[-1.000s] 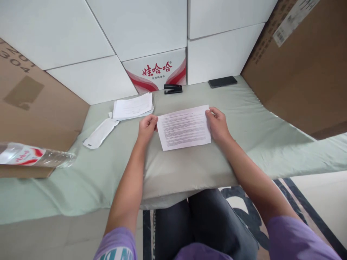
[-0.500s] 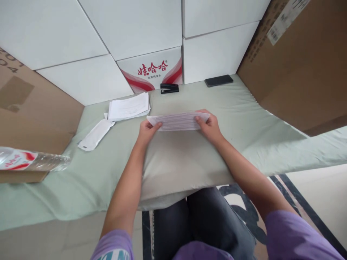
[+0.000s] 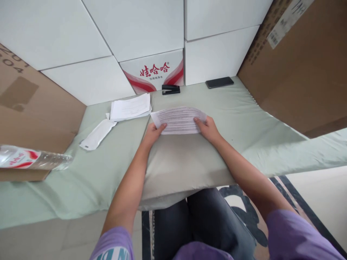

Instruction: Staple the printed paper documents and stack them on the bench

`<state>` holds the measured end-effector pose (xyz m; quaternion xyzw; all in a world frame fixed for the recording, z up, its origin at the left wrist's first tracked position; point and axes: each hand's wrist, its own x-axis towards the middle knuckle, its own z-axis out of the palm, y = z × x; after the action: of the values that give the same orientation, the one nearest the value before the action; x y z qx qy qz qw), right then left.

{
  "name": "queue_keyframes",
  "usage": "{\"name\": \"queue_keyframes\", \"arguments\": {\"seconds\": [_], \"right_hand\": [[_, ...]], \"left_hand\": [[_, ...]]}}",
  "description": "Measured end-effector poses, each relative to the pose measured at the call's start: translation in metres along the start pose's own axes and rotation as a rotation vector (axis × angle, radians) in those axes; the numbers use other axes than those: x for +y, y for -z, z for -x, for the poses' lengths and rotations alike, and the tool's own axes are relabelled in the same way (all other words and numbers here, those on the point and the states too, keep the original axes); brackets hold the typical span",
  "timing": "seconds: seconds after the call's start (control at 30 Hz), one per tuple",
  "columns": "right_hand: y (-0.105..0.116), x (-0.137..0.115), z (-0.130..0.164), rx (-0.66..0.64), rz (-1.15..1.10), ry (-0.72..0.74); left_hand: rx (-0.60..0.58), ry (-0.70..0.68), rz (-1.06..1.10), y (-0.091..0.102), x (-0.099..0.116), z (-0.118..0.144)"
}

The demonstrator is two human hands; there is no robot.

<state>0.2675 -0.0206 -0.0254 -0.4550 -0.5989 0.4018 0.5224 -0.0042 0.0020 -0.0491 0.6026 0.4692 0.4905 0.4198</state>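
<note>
A printed sheet of paper [image 3: 178, 120] curls up off the pale green cloth-covered table [image 3: 244, 119] in front of me. My left hand [image 3: 153, 133] pinches its near left corner. At the near right corner my right hand [image 3: 207, 129] grips it, thumb on top. The far edge of the sheet arches over, and part of the printed side is hidden.
A stack of papers [image 3: 130, 107] and a white envelope [image 3: 97, 134] lie to the left. A black stapler [image 3: 170, 89] and a phone [image 3: 219, 82] sit by the white boxes [image 3: 141, 25] at the back. Brown cartons [image 3: 300, 68] flank both sides. A plastic bottle [image 3: 29, 159] lies at the left.
The sheet lay flat a second ago. Both hands have lifted its near edge and bent it away from me, so that it now curls.
</note>
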Motion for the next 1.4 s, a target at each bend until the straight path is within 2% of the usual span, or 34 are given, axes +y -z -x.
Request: {"name": "queue_keyframes", "arguments": {"seconds": [0.1,0.2,0.27,0.33,0.4,0.5,0.67,1.07,1.4], "right_hand": [[0.005,-0.005,-0.002,0.049,-0.037,-0.014],[0.015,-0.007,-0.008,0.176,-0.071,-0.032],[0.024,-0.004,-0.014,0.277,-0.024,-0.024],[0.032,0.003,-0.02,0.327,0.116,-0.001],[0.037,0.012,-0.024,0.278,0.303,0.009],[0.036,0.023,-0.025,0.124,0.54,-0.006],[0.027,0.028,-0.025,0.009,0.742,-0.016],[0.029,0.024,-0.027,-0.082,0.703,-0.024],[0.027,0.021,-0.026,-0.111,0.672,-0.006]], "left_hand": [[0.028,0.044,-0.032,0.005,0.0,-0.001],[0.027,0.11,-0.062,0.018,0.002,-0.003],[0.017,0.149,-0.07,0.027,0.003,-0.004],[0.009,0.21,-0.083,0.034,0.001,-0.005],[-0.005,0.286,-0.1,0.039,0.0,-0.005],[-0.031,0.361,-0.124,0.045,0.0,-0.004],[-0.014,0.433,-0.17,0.055,0.008,-0.003],[-0.038,0.467,-0.159,0.059,0.009,-0.002],[-0.015,0.508,-0.175,0.056,0.02,0.0]]}}
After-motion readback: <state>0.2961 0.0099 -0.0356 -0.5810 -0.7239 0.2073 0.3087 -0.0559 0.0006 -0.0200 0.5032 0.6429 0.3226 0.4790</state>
